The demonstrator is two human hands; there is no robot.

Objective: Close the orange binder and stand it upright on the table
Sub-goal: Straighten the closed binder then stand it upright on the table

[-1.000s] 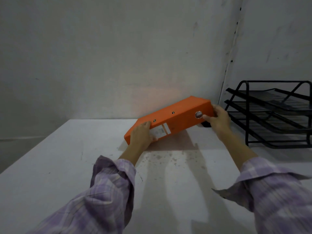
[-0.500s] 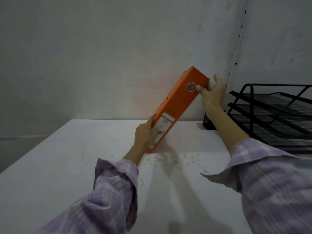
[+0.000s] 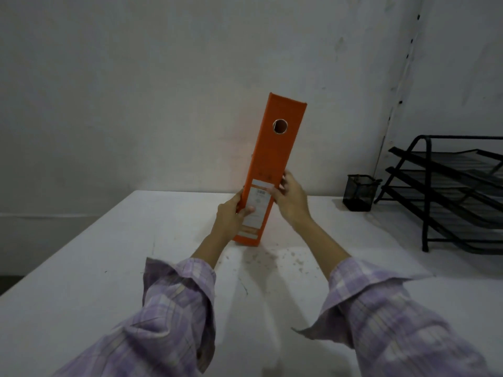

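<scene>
The orange binder is closed and stands nearly upright on the white table, its top leaning slightly to the right. Its spine faces me, with a round finger hole near the top and a white label low down. My left hand grips the lower left edge of the spine, thumb across the label. My right hand holds the lower right edge at about the same height. The binder's bottom end rests on the tabletop.
A black mesh pen cup stands at the back right by the wall. A black three-tier wire paper tray fills the far right. Small specks and stains mark the table in front of the binder. The wall runs close behind.
The binder has swung from lying tilted on its side to nearly vertical. My right hand slid from the top end down to the lower spine; my left hand stayed at the bottom end.
</scene>
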